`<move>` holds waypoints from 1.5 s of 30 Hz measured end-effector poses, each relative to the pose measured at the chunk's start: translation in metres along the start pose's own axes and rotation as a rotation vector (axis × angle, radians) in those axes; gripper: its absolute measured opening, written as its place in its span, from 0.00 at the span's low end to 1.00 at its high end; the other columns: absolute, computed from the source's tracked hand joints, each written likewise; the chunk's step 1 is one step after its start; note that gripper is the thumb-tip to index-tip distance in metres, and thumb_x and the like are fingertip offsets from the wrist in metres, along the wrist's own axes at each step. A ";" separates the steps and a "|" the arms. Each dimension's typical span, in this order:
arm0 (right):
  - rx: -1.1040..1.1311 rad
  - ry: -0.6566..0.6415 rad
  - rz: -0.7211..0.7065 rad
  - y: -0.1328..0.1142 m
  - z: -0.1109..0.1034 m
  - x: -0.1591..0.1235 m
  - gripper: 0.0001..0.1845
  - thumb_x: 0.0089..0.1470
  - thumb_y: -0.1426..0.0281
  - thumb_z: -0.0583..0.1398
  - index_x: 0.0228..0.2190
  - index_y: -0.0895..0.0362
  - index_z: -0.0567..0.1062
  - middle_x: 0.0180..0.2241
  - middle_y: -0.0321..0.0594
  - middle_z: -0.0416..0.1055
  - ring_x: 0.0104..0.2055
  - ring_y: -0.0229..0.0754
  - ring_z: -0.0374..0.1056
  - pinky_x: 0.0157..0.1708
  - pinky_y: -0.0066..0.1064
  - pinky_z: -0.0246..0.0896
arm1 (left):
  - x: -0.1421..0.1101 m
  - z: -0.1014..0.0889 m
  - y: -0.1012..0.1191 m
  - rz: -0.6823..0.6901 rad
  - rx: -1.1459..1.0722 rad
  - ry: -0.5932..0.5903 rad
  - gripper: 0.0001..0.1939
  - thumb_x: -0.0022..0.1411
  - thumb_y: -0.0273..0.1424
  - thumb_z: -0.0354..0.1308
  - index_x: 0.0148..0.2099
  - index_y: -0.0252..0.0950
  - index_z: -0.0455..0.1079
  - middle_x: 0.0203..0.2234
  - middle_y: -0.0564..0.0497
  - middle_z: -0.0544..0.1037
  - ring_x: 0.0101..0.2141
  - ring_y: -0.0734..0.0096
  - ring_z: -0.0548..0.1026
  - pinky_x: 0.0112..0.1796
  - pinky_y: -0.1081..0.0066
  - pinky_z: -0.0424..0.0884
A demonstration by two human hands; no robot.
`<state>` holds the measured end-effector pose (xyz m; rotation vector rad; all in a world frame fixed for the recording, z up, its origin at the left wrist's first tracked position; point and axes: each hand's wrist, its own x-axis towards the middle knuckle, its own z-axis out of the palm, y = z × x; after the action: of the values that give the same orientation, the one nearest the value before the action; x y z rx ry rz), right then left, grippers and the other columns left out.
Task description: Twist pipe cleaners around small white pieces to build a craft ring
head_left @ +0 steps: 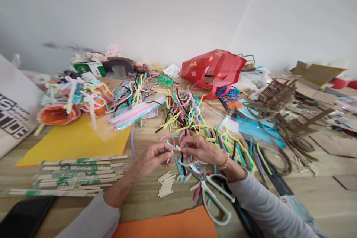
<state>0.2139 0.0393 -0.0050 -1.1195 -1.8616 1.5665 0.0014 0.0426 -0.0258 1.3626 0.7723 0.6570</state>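
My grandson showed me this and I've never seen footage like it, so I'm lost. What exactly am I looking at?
There's no machine here. These are a person's own bare hands, filmed by one camera worn on their head, looking forward and down. The left hand and right hand both pinch a pale pipe cleaner. Below them on the wooden table lie scissors and a small stack of short sticks. Beyond them is a heap of colourful pipe cleaners, with yellow paper to the left and a red bag at the back.
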 end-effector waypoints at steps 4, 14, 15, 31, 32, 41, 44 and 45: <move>0.017 0.008 -0.019 0.001 0.006 0.001 0.11 0.57 0.63 0.55 0.30 0.58 0.66 0.21 0.32 0.68 0.19 0.32 0.65 0.19 0.21 0.58 | 0.001 0.002 -0.006 0.036 0.033 0.005 0.14 0.55 0.40 0.59 0.30 0.32 0.70 0.20 0.54 0.72 0.21 0.76 0.69 0.26 0.74 0.66; 0.078 0.047 -0.101 -0.009 0.014 -0.001 0.11 0.58 0.65 0.54 0.41 0.57 0.66 0.26 0.33 0.67 0.20 0.30 0.59 0.18 0.21 0.53 | 0.001 0.003 -0.006 0.015 -0.097 0.078 0.13 0.49 0.35 0.65 0.34 0.32 0.71 0.22 0.53 0.75 0.21 0.76 0.70 0.26 0.74 0.67; 0.095 0.048 -0.100 -0.009 0.015 -0.001 0.12 0.58 0.64 0.54 0.41 0.57 0.65 0.26 0.33 0.68 0.20 0.31 0.61 0.18 0.21 0.54 | 0.001 0.004 -0.006 0.007 -0.126 0.093 0.14 0.49 0.35 0.65 0.35 0.32 0.70 0.23 0.53 0.75 0.21 0.76 0.70 0.26 0.73 0.68; 0.065 0.171 -0.115 -0.010 0.020 0.002 0.14 0.56 0.60 0.56 0.29 0.59 0.67 0.20 0.32 0.66 0.19 0.30 0.57 0.19 0.21 0.52 | 0.001 -0.005 0.000 0.053 -0.239 0.159 0.15 0.53 0.31 0.63 0.43 0.32 0.70 0.25 0.52 0.75 0.23 0.76 0.69 0.26 0.74 0.66; 0.077 0.203 -0.115 -0.011 0.019 0.002 0.15 0.56 0.59 0.56 0.28 0.59 0.66 0.20 0.32 0.65 0.18 0.30 0.57 0.18 0.21 0.51 | 0.001 -0.006 0.002 0.065 -0.276 0.187 0.18 0.52 0.31 0.63 0.46 0.33 0.69 0.25 0.53 0.75 0.23 0.76 0.69 0.26 0.75 0.66; 0.118 0.286 -0.122 -0.007 0.020 0.006 0.13 0.57 0.61 0.54 0.29 0.58 0.65 0.17 0.30 0.64 0.15 0.30 0.56 0.17 0.22 0.49 | -0.001 -0.012 0.007 0.120 -0.107 0.312 0.05 0.54 0.30 0.59 0.32 0.33 0.69 0.22 0.55 0.73 0.23 0.77 0.70 0.28 0.76 0.66; 0.020 0.308 -0.148 -0.005 0.027 0.004 0.11 0.58 0.63 0.53 0.29 0.58 0.64 0.17 0.30 0.64 0.17 0.31 0.57 0.19 0.22 0.50 | -0.002 -0.007 0.009 0.089 0.029 0.261 0.08 0.54 0.33 0.58 0.33 0.32 0.70 0.21 0.55 0.73 0.23 0.76 0.70 0.28 0.75 0.66; -0.034 0.319 -0.161 -0.005 0.029 0.003 0.11 0.59 0.64 0.53 0.30 0.58 0.64 0.17 0.30 0.64 0.17 0.31 0.56 0.19 0.22 0.50 | -0.003 -0.005 0.010 0.086 0.070 0.248 0.09 0.54 0.34 0.59 0.32 0.32 0.70 0.21 0.54 0.73 0.23 0.76 0.69 0.27 0.75 0.66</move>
<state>0.1879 0.0247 -0.0083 -1.1290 -1.7206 1.1944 -0.0043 0.0445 -0.0161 1.3992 0.9458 0.8853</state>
